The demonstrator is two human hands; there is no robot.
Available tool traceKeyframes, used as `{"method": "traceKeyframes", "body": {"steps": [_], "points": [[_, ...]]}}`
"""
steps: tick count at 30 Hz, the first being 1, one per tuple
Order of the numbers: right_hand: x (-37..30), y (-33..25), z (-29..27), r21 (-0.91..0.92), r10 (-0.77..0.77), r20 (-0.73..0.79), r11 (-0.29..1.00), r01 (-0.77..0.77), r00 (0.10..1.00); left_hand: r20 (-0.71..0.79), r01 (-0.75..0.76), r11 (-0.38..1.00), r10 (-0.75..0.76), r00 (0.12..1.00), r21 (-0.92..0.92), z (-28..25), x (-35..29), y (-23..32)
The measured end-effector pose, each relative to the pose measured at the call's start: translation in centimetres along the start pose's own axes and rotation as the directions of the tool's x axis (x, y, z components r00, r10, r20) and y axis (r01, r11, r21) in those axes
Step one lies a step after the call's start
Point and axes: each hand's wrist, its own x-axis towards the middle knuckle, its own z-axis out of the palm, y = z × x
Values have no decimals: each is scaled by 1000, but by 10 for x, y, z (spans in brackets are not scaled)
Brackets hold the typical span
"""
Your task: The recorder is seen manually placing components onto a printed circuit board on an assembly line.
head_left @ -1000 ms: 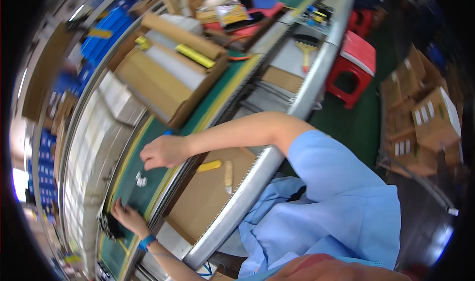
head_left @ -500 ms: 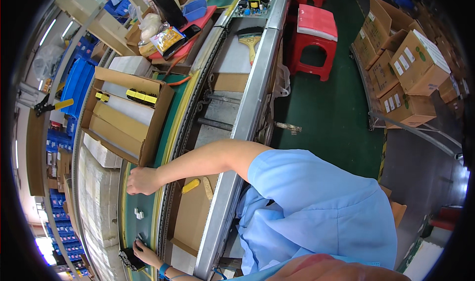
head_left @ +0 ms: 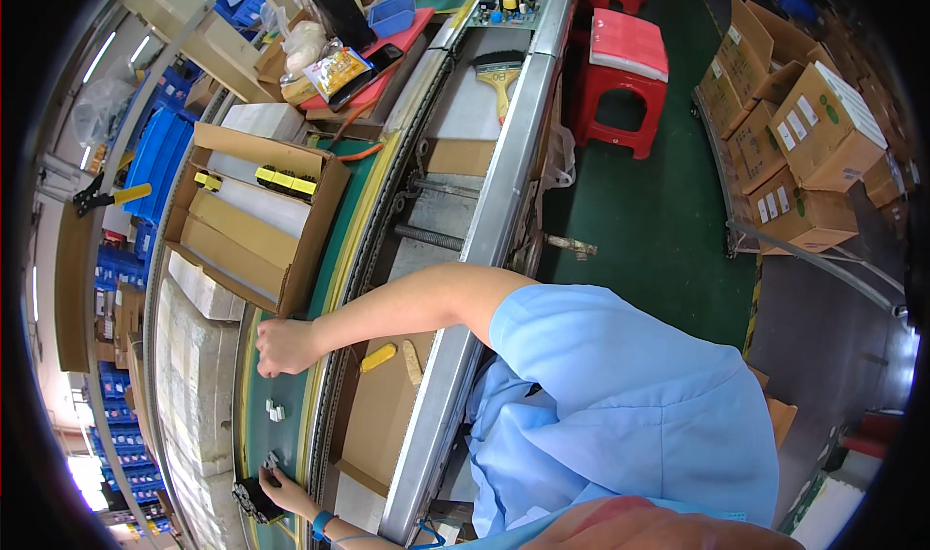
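My right hand (head_left: 287, 346) is closed in a fist-like pinch over the green conveyor belt (head_left: 281, 434), just below an open cardboard box. Anything inside its fingers is hidden. Several small white pieces (head_left: 276, 411) lie on the belt between my two hands. Lower down, my left hand (head_left: 284, 493), with a blue band (head_left: 322, 524) round its wrist, pinches a small grey part (head_left: 270, 460) at its fingertips. Beside that hand, at the belt's far edge, is a dark cluster of round black parts (head_left: 254, 501).
The cardboard box (head_left: 310, 254) holds yellow-topped black parts (head_left: 287, 183). Nearer me, a yellow-handled piece (head_left: 379, 357) and a tan strip (head_left: 413, 362) lie on cardboard. A brush (head_left: 499, 80), circuit board (head_left: 507, 5), red stool (head_left: 625, 80) and stacked cartons (head_left: 799, 201) are farther up and right.
The view has shifted slightly. My right hand has turned a little, its fingers curling downward. The left hand has edged upward along the belt with the grey part.
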Motion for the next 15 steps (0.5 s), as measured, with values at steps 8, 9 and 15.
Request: {"method": "traceKeyframes", "body": {"steps": [8, 9, 15], "points": [[2, 0, 1, 4, -33, -107, 999, 34, 994, -190, 97, 991, -78, 979, 94, -3, -4, 6], [3, -2, 1, 6, -36, -106, 999, 37, 994, -209, 132, 983, -104, 972, 127, -2, -3, 3], [3, 0, -2, 6, 31, -45, 1000, -30, 999, -16, 25, 988, -23, 1000, 150, -6, 3, -7]]}}
